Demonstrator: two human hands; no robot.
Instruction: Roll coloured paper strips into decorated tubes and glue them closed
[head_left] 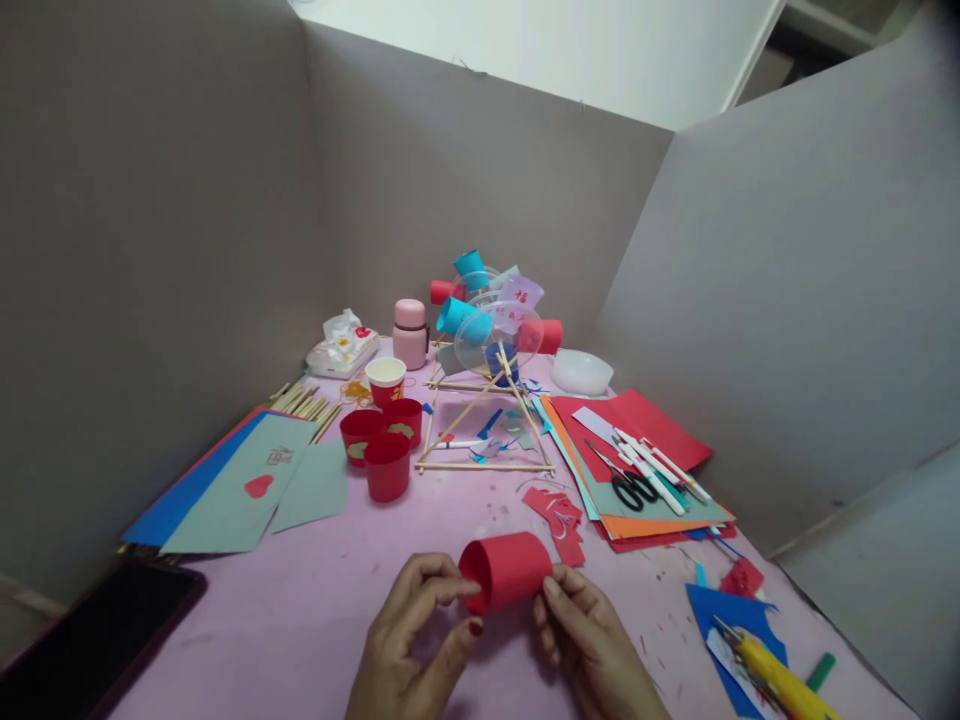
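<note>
A red paper tube [517, 568] is held on its side just above the table, its open end facing left. My left hand [420, 635] reaches to that opening, one fingertip inside the rim and the thumb below it. At the other end, my right hand [589, 635] pinches the tube's edge between thumb and fingers. Whether that right end is closed is hidden. Beyond the tube lie cut red paper scraps [559, 520]. Three dark red cups [388, 468] stand together further left.
A stick frame [487, 467] bears a wheel with blue, red and purple paper cups [465, 318]. Right are coloured sheets [652, 425], scissors [634, 490], white pens [652, 475] and a yellow tool [780, 680]. Left are grey sheets [240, 500] and a black phone or tablet [97, 640].
</note>
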